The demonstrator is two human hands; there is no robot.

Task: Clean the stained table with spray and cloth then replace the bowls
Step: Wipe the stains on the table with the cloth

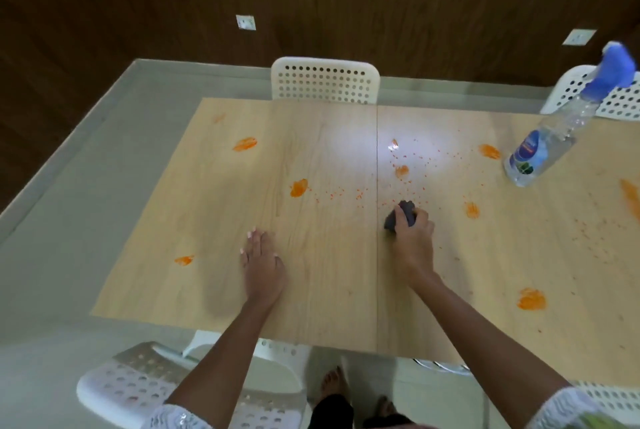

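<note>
A light wooden table (332,290) carries several orange smears, such as one stain (298,188) left of centre and another stain (531,299) near the front right, plus fine orange specks around the middle. My right hand (412,238) grips a bunched dark cloth (403,212) and presses it on the table among the specks. My left hand (263,262) lies flat on the tabletop, fingers straight. A clear spray bottle (547,137) with a blue trigger head stands at the far right of the table. No bowls are in view.
A white perforated chair (323,80) stands at the table's far side, another chair (609,96) at the far right, and a third chair (138,383) at the near left. Grey floor surrounds the table; a dark wooden wall rises behind.
</note>
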